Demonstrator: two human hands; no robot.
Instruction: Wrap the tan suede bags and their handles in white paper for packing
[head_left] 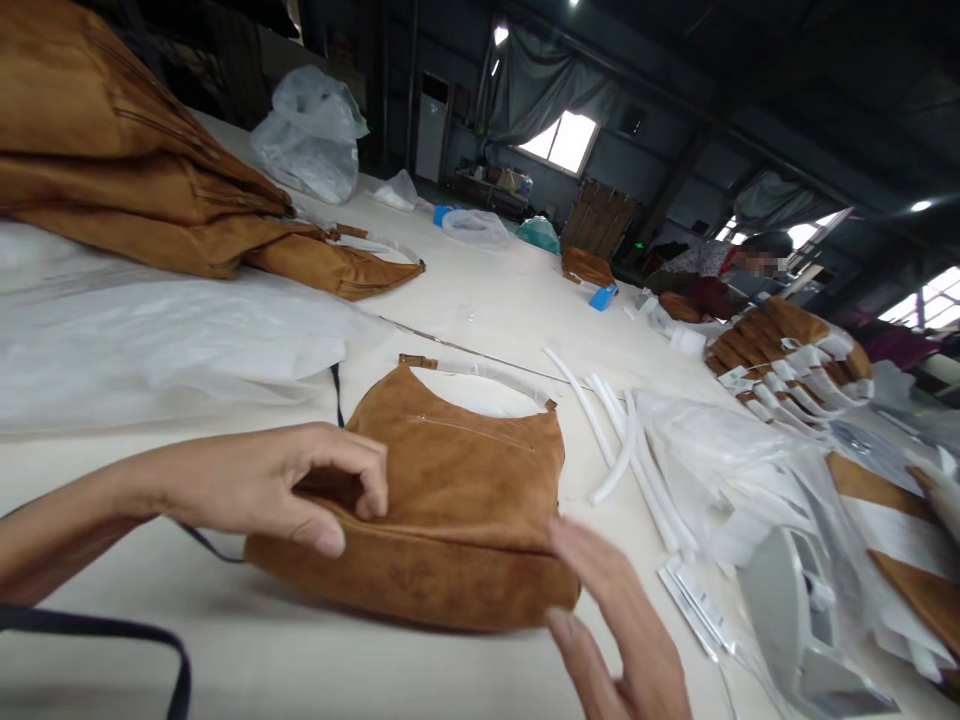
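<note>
A brown bag (457,470) lies on the pale worktop (300,670) directly in front of me, its handle (487,374) pointing away and its rounded base towards me. My left hand (255,485) is at the near left edge, fingers curled and thumb lying along the fold; I cannot tell whether it pinches the material. My right hand (626,625), slightly blurred, frames the near right corner with thumb and fingers apart.

I appear to be arranging or steadying the base by its two ends. The next move seems to call for light, even pressure from both sides, since the soft body could crease.

The bag looks like suede, matte and caramel-coloured with darker patches. Its top dips in a crescent beneath the handle, which has a pale wrapping; a thin, straight line crosses the upper panel, and a long seam marks off the base.

To the right lie smooth, slender white strips (611,460), some curved, beside crumpled translucent plastic (697,450). On the left, a cloudy plastic sheet (225,330) spreads out below heaped brown bags (150,150).
</note>
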